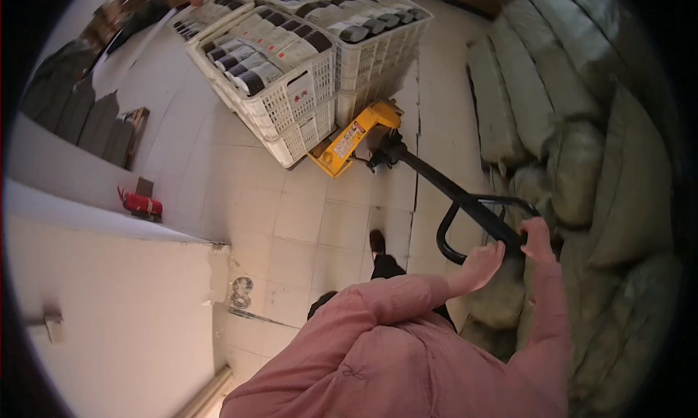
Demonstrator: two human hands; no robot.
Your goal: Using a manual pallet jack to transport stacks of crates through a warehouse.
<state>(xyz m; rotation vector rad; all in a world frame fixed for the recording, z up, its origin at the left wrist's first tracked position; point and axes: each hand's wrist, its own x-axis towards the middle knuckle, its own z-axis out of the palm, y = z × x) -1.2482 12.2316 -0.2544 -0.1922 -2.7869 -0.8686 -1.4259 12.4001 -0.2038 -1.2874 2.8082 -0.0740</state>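
Note:
Both of my hands are closed round the black looped handle (452,236) of a yellow pallet jack (356,138). My left hand (481,264) grips the near bar of the loop, and my right hand (538,239) grips it farther right, close to the sacks. The long black shaft slants from my hands up and left to the yellow body. White plastic crates (291,112) are stacked on the jack, filled with rows of dark rolls in pale wrappers (273,47).
Stuffed greenish sacks (509,98) are piled high along the right, close to my right arm. At the left, a white wall corner (218,272) juts out, with a red fire extinguisher (142,203) beyond it. More sacks (73,120) stand at the far left. The floor (291,236) is pale tile.

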